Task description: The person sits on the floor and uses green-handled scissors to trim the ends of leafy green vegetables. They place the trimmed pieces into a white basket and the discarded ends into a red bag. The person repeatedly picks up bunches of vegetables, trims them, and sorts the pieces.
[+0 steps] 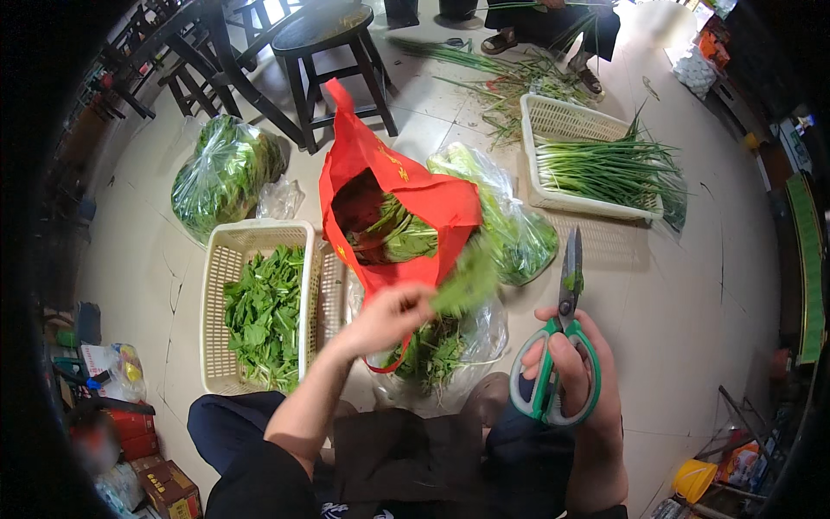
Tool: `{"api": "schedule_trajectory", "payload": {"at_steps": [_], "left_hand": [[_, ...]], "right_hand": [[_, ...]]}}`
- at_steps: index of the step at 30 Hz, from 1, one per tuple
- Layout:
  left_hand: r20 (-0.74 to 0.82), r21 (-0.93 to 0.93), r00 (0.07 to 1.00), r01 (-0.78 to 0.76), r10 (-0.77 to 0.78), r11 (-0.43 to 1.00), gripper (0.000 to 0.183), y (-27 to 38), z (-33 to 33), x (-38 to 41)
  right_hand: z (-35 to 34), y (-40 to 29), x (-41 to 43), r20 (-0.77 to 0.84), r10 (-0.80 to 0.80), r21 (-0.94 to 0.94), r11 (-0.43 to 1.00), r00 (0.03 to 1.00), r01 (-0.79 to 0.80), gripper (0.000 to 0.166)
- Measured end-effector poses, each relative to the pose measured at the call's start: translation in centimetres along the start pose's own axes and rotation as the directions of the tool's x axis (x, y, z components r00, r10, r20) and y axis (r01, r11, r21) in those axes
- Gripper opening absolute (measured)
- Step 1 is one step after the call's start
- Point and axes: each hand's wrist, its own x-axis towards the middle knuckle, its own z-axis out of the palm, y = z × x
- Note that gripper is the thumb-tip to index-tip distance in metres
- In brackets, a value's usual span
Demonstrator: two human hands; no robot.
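My left hand [392, 319] grips a leafy green [468, 282], blurred by motion, over the near side of a red fabric bag [425, 194]. Inside the open bag lie more leafy greens [408, 233]. My right hand [587, 363] holds green-and-grey-handled scissors [565, 363], fingers through the loops. The blades point away from me, nearly together, with a scrap of leaf stuck on them. Below my left hand, leaves and stems [431, 360] lie on clear plastic. To the left, a cream plastic basket [217, 311] holds cut leafy greens [266, 318].
Bagged vegetables [224, 175] sit at the far left, and another clear bag of greens [512, 227] rests right of the red bag. A second basket [532, 136] carries scallions [596, 165]. Beyond are a wooden stool [324, 39] and a seated person [551, 32] beside loose scallions [493, 78].
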Motion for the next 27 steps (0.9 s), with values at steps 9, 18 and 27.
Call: {"api": "schedule_trajectory", "payload": {"at_steps": [9,18,27], "left_hand": [[-0.143,0.675,0.984,0.176,-0.107,0.716,0.037,-9.4,6.6,-2.0],[-0.593,-0.395,0.737,0.083,-0.323,0.915,0.079,-3.4,-3.6,14.8],[-0.402,-0.615,0.905,-0.156,-0.137,0.773,0.038,-5.1,1.3,23.9]], "right_hand": [[0.8,-0.5,-0.3,-0.032,0.011,-0.060,0.998,0.999,-0.013,0.035],[1.5,-0.3,-0.1,-0.046,-0.021,-0.049,0.999,0.999,0.019,0.044],[1.0,-0.4,0.7,-0.139,0.022,-0.036,0.999,0.990,-0.028,0.043]]}}
